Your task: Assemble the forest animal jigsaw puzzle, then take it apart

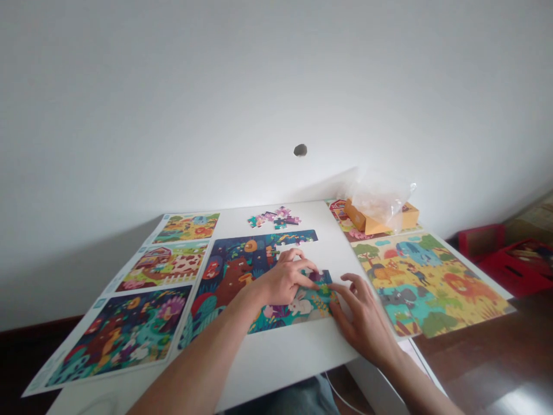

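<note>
A partly assembled jigsaw puzzle (pixel 235 265) with dark blue forest art lies on the white table in front of me. My left hand (pixel 290 278) reaches over its right half, fingers bent, the index and middle fingertips at a green and blue puzzle piece (pixel 323 278). From the other side my right hand (pixel 358 304) touches that piece's right edge with its index fingertip. Its thumb rests lower along the puzzle's right border, apart from the index finger. Below the fingers shows a white rabbit picture (pixel 301 304). My left hand and forearm hide part of the puzzle's middle.
Several loose pieces (pixel 280 219) lie behind the puzzle. At left is a reference sheet (pixel 170 265) with three pictures. A finished safari puzzle (pixel 432 282) overhangs the table's right side. Behind it stand a yellow box (pixel 382 222) and a clear plastic bag (pixel 380 193). A red box (pixel 510 268) sits beyond.
</note>
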`<state>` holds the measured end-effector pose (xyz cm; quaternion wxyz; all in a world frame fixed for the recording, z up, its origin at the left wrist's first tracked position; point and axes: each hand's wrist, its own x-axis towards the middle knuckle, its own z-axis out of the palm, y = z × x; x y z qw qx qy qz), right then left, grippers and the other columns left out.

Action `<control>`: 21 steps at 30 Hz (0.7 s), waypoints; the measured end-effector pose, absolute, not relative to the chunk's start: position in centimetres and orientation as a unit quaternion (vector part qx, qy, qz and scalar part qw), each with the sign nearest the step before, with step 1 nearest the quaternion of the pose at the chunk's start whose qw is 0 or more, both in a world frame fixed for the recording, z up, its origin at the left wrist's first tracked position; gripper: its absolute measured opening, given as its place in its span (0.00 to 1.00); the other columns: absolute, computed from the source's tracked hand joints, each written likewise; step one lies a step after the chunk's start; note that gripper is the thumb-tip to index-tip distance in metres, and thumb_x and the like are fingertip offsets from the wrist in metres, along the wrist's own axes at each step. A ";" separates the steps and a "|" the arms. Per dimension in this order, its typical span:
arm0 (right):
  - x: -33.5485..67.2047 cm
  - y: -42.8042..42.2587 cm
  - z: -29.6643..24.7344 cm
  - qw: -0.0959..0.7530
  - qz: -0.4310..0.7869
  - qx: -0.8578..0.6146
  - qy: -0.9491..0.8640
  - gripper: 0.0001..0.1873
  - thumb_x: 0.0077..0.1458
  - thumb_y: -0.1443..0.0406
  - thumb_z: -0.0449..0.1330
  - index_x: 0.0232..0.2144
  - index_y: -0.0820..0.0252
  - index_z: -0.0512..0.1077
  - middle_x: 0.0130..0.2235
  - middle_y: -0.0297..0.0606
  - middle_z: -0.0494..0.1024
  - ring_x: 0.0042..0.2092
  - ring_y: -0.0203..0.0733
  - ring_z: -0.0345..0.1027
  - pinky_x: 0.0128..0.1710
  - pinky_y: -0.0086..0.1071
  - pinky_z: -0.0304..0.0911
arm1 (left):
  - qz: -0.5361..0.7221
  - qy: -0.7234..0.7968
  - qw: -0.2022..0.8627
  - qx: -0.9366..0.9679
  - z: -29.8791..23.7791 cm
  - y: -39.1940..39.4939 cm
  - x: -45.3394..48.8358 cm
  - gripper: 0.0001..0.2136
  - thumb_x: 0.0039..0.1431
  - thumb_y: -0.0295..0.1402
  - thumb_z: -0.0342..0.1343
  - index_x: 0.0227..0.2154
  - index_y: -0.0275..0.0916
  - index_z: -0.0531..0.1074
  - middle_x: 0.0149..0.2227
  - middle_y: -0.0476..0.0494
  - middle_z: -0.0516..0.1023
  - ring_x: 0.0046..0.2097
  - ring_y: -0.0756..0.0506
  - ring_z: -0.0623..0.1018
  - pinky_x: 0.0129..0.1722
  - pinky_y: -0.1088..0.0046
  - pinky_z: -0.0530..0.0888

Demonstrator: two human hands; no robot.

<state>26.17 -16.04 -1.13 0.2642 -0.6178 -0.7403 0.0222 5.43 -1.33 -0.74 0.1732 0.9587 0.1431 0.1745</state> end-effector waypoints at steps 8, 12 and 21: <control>26.3 -16.0 -1.0 0.256 0.012 -0.605 -0.754 0.17 0.61 0.65 0.54 0.53 0.55 0.69 0.54 0.48 0.67 0.51 0.49 0.67 0.50 0.44 0.69 | 0.181 0.153 0.191 0.953 -0.2 -1.6 5.4 0.23 0.60 0.19 0.46 0.51 0.47 0.76 0.53 0.48 0.75 0.56 0.40 0.63 0.59 0.56 0.60; 26.3 -15.5 -0.7 0.259 0.027 -0.606 -0.752 0.16 0.61 0.65 0.54 0.51 0.54 0.70 0.55 0.49 0.64 0.46 0.47 0.69 0.46 0.45 0.71 | 0.176 0.153 0.181 0.956 -0.3 -1.5 5.4 0.22 0.58 0.18 0.47 0.47 0.48 0.77 0.54 0.49 0.75 0.57 0.40 0.62 0.60 0.56 0.59; 26.0 -26.8 -8.8 0.431 0.041 -0.581 -0.690 0.12 0.57 0.67 0.56 0.42 0.45 0.72 0.30 0.39 0.75 0.34 0.50 0.75 0.35 0.43 0.75 | 0.170 0.154 0.183 0.956 -0.3 -1.5 5.5 0.23 0.59 0.19 0.46 0.47 0.49 0.78 0.53 0.49 0.76 0.56 0.41 0.64 0.59 0.55 0.59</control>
